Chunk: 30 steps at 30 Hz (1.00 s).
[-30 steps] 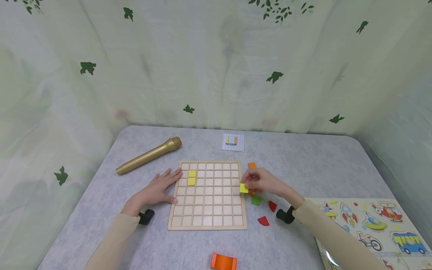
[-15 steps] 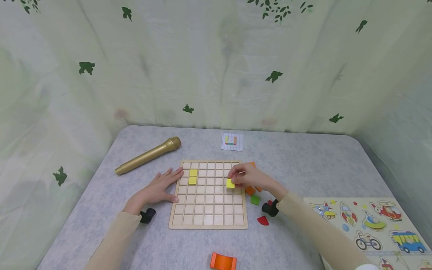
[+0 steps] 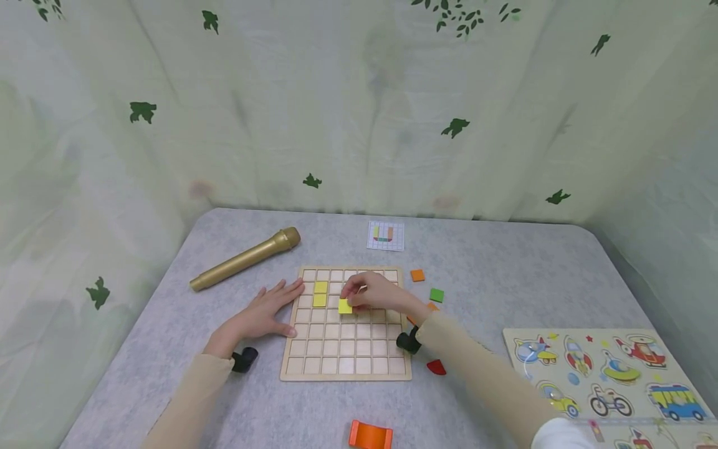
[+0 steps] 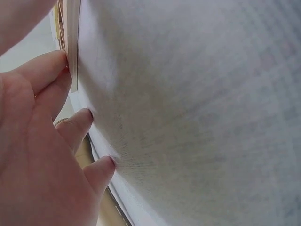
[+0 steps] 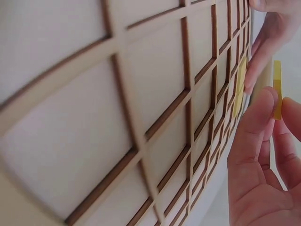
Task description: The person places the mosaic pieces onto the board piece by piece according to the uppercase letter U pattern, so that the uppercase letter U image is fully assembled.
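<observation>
The right hand (image 3: 374, 292) pinches a yellow tile (image 3: 344, 307) over the gridded board (image 3: 346, 348) that the left hand (image 3: 262, 316) touches.

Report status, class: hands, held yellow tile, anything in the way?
Right hand pinches yellow tile, over grid board. Left hand touches board's left edge. Two more yellow tiles sit in board; nothing seen blocking the held one.

Yellow tile (image 3: 344, 307), seemingly above board (image 3: 346, 347)
</observation>
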{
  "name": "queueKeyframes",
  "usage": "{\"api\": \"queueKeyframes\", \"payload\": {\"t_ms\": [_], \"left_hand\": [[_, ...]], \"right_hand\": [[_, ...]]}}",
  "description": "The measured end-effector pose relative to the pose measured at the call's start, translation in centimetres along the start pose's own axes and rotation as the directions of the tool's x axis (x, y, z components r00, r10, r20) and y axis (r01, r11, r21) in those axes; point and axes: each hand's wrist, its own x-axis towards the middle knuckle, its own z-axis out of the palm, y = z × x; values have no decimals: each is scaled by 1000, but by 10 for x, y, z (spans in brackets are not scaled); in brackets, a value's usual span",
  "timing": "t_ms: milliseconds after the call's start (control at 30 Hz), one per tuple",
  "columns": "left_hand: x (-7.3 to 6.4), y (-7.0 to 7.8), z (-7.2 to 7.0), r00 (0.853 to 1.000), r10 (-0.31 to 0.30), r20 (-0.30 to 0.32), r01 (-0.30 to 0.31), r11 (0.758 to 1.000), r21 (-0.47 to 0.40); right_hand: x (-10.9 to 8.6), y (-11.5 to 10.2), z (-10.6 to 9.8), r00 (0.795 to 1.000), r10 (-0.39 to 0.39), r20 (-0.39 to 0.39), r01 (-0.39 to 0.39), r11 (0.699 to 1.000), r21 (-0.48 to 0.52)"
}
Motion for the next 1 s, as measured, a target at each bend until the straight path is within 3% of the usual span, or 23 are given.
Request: {"api": "queueKeyframes", "payload": {"t_ms": [533,1000], "left_hand": [[-1,2,-1,1000,10,-3,-10,1000,-3],[-1,2,0,1000,16,-11,-16,1000,-11]], "right_hand": [[37,-11,36,999,33,-21,-35,993,-108],[39,-21,48,994,60,-88,-82,958,-274]]}}
